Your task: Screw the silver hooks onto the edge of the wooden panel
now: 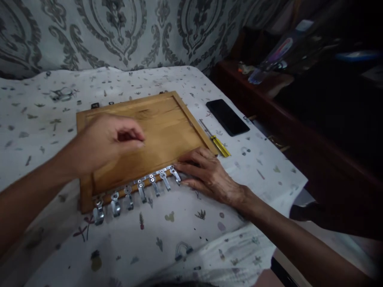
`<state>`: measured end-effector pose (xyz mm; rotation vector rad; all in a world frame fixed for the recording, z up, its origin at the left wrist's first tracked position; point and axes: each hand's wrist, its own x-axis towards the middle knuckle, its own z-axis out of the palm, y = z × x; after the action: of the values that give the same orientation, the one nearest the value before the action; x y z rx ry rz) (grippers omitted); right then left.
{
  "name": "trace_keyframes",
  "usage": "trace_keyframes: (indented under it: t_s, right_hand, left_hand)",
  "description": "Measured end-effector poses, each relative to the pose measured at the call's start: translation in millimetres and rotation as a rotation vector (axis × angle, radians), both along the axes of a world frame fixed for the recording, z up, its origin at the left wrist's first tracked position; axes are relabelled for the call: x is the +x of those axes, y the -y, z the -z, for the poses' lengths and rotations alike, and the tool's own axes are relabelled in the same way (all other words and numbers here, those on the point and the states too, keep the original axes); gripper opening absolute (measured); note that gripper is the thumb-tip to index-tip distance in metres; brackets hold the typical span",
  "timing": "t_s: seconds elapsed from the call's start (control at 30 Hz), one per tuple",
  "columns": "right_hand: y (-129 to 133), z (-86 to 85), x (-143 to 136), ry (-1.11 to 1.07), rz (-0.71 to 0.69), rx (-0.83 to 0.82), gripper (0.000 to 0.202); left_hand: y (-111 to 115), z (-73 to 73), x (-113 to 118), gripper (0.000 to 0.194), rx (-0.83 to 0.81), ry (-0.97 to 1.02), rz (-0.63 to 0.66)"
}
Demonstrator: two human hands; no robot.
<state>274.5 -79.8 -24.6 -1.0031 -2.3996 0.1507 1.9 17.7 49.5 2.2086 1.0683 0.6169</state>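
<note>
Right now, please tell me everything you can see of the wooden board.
The wooden board is a flat, honey-brown rectangle with a raised frame. It lies turned at an angle on the patterned cloth. A row of metal hooks is screwed along its near edge. The right hand rests on its near right corner; the left hand is over its left part with the fingers curled.

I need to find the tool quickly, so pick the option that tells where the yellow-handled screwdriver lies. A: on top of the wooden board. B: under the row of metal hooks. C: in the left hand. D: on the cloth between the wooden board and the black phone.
D: the yellow-handled screwdriver lies on the printed cloth, just right of the wooden board and left of the black phone, with neither hand on it.
</note>
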Motion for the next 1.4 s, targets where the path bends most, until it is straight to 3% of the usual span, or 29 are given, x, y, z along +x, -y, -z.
trace_keyframes:
  t_s: [0.1, 0.33, 0.67, 1.4]
  right_hand:
    - [0, -0.7, 0, -0.024, -0.004, -0.008, 0.046]
    - [-1, 0.3, 2, -0.062, 0.001, -0.039, 0.045]
    - [0, 0.0, 2, -0.055, 0.016, -0.064, 0.044]
    - [0, -0.1, 3, -0.032, 0.024, -0.057, 0.038]
  left_hand:
    - [14, 5.4, 24, 0.010, -0.078, -0.025, 0.131]
    - [25, 4.5, 40, 0.010, -0.153, -0.088, 0.202]
    - [32, 13.0, 49, 0.010, 0.057, -0.125, 0.351]
    - [21, 14.2, 57, 0.012, 0.103, -0.251, 0.532]
